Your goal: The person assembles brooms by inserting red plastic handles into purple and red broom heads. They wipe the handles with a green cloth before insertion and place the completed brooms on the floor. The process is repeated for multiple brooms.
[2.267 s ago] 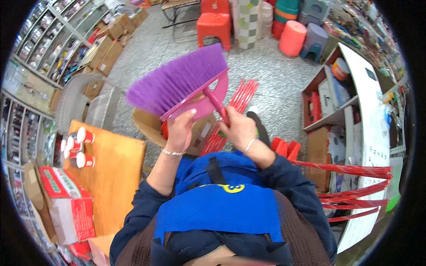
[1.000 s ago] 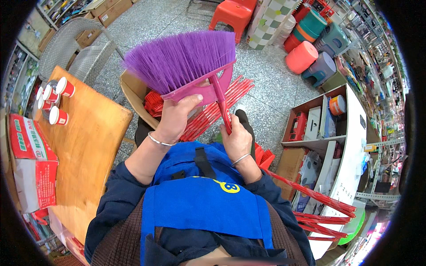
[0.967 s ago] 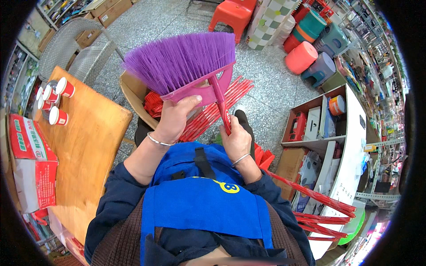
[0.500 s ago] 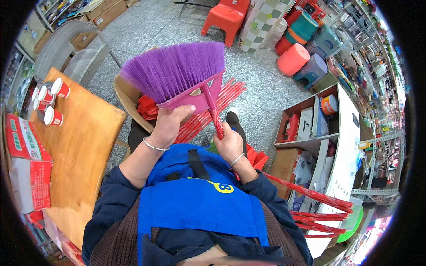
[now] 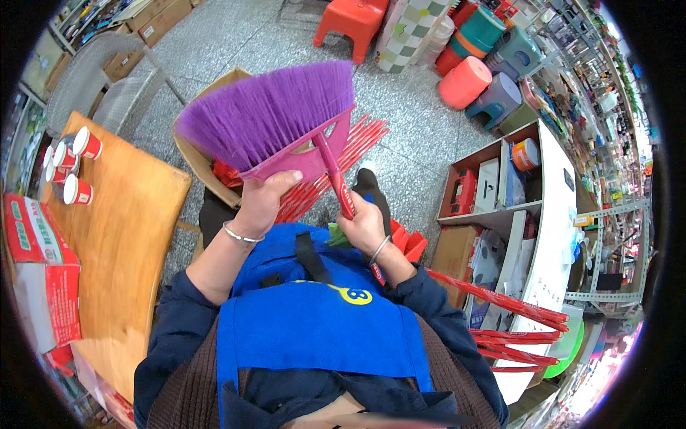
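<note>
A broom head with purple bristles and a pink plastic base is held up in front of me, bristles pointing away and to the left. My left hand grips the base at its lower left, thumb pressed on top. A red stick runs from the base's socket toward me, and my right hand is wrapped round it. Under the broom, a bundle of red broomsticks lies slantwise. Red plastic pieces show inside a cardboard box behind the broom head, partly hidden by it.
Left stands a wooden table with several paper cups. More red sticks reach out past my right elbow. A white cabinet with filled shelves stands right. Farther off are a red stool, plastic stools and a mesh chair.
The broom and both hands have shifted slightly left in the view, along with the surroundings. Both hands keep their hold on the broom head and the stick.
</note>
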Tool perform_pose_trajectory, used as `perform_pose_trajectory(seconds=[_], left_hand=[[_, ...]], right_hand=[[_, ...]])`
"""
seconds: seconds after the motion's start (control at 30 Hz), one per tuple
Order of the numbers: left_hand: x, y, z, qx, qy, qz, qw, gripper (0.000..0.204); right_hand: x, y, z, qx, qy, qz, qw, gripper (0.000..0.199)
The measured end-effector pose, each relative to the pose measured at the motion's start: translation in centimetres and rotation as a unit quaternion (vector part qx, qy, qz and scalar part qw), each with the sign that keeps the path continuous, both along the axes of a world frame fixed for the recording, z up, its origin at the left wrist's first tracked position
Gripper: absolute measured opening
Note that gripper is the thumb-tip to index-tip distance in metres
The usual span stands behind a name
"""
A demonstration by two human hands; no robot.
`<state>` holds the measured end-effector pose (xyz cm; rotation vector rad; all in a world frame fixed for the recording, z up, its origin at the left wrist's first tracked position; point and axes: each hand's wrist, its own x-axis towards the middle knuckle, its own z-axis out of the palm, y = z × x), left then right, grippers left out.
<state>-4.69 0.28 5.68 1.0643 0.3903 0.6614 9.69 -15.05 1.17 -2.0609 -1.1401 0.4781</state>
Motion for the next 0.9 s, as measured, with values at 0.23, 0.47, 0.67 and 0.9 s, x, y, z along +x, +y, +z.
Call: perform_pose_trajectory(seconds=[0.23,0.47,0.67,0.9], left_hand=[[-0.4,0.0,-1.4,-0.029,0.03,-0.031,0.999,0.026],[0.2,0.3,-0.8,-0.029,-0.011,-0.023,0.999,0.027],[0.3,1.0,-2.1,-0.065,-0.052,-0.034,0.996,0.028],[0.5,2.0,-3.5,-0.084,-0.108,-0.061,0.989,0.028]], right_hand=[[0.2,-0.4,-0.5,0.003,0.074,0.017,0.997,0.017],[0.5,-0.4,-0.1,0.014,0.127,0.027,0.991,0.02],[0.6,-0.4,-0.2,0.005,0.16,0.024,0.987,0.017],[0.8,-0.5,-0.2,0.002,0.194,0.021,0.981,0.011]])
